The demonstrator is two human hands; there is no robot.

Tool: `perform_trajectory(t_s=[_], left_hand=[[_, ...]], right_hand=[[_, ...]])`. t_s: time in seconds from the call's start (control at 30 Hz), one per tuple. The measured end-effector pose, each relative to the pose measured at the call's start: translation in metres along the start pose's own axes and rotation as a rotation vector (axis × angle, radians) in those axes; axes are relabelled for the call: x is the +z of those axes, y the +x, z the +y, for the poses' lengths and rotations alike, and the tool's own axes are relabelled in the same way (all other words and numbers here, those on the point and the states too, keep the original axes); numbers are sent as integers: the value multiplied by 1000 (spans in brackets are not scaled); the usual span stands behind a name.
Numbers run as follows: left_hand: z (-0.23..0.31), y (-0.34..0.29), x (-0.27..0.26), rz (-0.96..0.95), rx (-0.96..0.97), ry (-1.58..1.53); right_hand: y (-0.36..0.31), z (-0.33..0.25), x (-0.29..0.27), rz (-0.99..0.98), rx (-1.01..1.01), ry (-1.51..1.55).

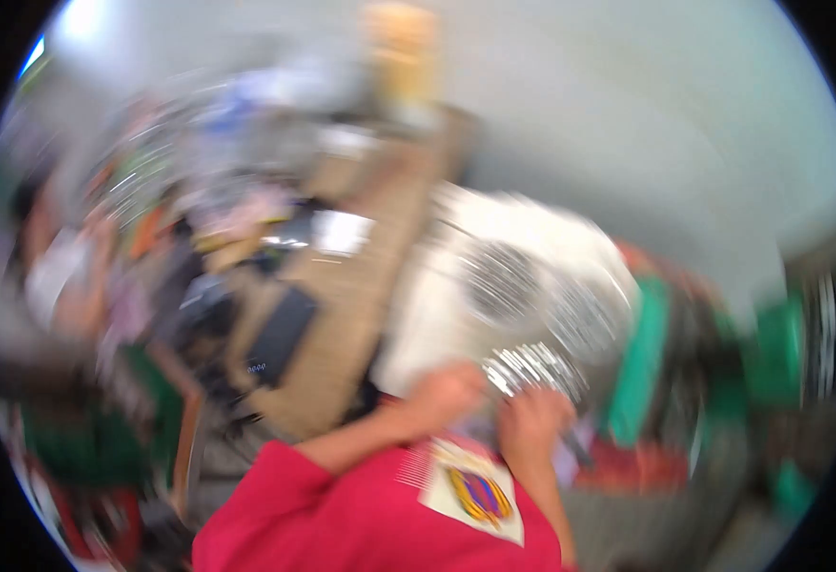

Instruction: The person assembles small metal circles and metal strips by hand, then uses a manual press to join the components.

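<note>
Motion smears the whole head view. My left hand (447, 396) is at the near edge of a large white surface (418, 310), its fingers too blurred to read. Beside it, my right hand (537, 419) is at the near side of a shiny silvery bunch (532, 370); whether it grips or only touches this is unclear. Beyond the hands, a round grey ribbed-looking patch (501, 283) shows on the white surface. A similar greyish patch (590, 315) lies to its right.
On the left is a brown table (342, 305) with a dark flat rectangular thing (283, 329) and a white piece (344, 233). A long green object (637, 362) borders the white surface on the right. Another person (70, 276) is at far left.
</note>
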State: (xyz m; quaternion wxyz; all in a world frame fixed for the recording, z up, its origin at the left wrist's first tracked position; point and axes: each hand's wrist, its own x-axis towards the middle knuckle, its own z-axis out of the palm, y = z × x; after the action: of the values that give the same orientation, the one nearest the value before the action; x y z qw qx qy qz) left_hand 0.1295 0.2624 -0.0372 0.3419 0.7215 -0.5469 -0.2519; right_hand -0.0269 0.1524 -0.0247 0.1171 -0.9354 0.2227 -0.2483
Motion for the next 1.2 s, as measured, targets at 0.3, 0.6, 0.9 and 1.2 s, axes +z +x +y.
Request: perform_trajectory(t_s=[0.3, 0.6, 0.9, 1.2], left_hand=[[-6, 24, 30, 127, 259, -35], [-20, 31, 33, 150, 323, -54], [-3, 22, 34, 115, 104, -49], [3, 15, -12, 109, 98, 1]], right_hand=[[-7, 50, -11, -261, 3, -114], [16, 61, 8, -270, -43, -156], [-8, 39, -27, -24, -106, -65], [-103, 13, -111, -140, 463, -159]])
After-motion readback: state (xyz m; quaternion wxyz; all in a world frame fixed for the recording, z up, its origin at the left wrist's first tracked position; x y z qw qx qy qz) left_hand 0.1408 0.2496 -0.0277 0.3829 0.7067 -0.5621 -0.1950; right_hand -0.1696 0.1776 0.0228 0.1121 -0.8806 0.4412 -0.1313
